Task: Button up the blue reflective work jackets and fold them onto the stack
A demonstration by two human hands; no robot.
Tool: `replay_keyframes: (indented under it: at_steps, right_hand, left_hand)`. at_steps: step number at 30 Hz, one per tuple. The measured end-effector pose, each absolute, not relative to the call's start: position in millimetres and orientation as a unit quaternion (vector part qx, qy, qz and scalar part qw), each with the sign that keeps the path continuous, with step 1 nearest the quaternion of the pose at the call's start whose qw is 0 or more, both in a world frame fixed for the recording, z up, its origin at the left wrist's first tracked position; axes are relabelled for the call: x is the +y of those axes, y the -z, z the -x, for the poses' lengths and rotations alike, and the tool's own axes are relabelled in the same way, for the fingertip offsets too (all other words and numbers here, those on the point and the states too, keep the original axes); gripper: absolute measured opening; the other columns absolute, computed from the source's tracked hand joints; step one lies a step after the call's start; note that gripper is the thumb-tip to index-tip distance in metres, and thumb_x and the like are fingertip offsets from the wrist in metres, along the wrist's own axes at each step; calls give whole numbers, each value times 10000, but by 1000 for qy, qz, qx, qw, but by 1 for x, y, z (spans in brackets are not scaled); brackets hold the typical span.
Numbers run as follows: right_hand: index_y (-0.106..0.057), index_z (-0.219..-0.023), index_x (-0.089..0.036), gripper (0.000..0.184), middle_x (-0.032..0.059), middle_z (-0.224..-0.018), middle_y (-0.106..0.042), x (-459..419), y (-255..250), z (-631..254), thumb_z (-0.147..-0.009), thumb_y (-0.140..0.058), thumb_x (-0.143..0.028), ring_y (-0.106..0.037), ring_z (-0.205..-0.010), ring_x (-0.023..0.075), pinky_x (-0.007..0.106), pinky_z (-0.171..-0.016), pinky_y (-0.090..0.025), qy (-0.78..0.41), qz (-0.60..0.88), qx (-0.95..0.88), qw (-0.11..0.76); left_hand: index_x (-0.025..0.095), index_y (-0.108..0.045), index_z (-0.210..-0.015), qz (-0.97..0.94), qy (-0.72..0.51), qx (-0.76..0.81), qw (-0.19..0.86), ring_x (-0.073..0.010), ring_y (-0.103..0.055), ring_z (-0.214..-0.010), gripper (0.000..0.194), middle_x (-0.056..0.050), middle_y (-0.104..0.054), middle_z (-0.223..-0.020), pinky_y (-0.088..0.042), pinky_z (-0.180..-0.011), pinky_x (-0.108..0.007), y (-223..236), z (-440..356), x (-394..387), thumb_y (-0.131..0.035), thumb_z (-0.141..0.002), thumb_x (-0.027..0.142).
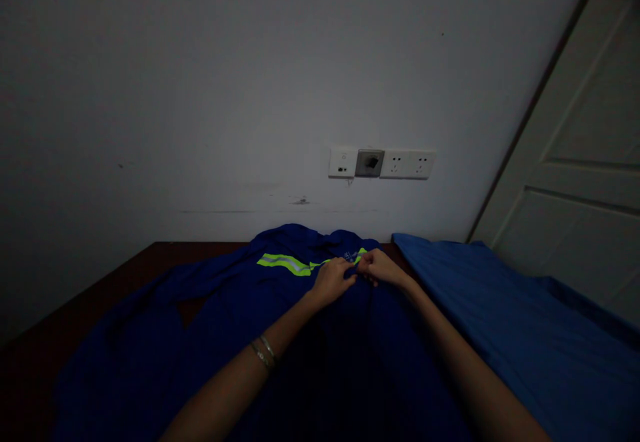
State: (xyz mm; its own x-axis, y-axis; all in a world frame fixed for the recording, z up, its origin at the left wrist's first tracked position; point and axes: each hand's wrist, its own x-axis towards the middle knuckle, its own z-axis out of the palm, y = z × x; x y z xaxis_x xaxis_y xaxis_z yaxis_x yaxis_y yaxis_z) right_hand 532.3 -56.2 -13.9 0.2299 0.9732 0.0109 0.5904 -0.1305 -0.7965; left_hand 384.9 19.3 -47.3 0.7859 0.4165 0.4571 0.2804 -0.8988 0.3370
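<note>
A dark blue work jacket (220,315) with a yellow-green and silver reflective stripe (285,263) lies spread in front of me, one sleeve stretched to the left. At the chest, close to a small pale emblem, my left hand (334,279) has its fingers closed on the jacket's front. Just to its right, my right hand (376,266) pinches the jacket front by the stripe's right part. The two hands nearly meet. Whatever small part lies between the fingertips is hidden. Bracelets (264,352) circle my left wrist.
The jacket rests on a dark reddish-brown surface (200,250) against a pale wall. A lighter blue cloth (480,302) lies on the right. Sockets and a switch panel (407,164) are set in the wall. A panelled door (575,175) stands at the right.
</note>
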Motion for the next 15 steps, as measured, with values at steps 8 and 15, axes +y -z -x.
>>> replay_keyframes:
  at_steps: [8, 15]
  right_hand:
    - [-485, -497, -161, 105, -44, -418, -506, -56, 17, -532, -602, -477, -167, -468, -334, 81, 175, -330, -395, -278, 696, -563, 349]
    - [-475, -484, -166, 120, -44, -413, -509, -55, 19, -533, -604, -488, -173, -482, -335, 92, 186, -331, -401, -270, 689, -572, 354]
  left_hand:
    - [166, -616, -984, -954, -251, 150, 62, -185, -550, -900, 202, -60, -616, -922, -411, -801, -282, 48, -384, 20, -541, -809, 234]
    - [129, -602, -924, -963, -237, 130, 2, -194, -543, -908, 171, -84, -617, -917, -410, -820, -297, 56, -384, 24, -497, -846, 239]
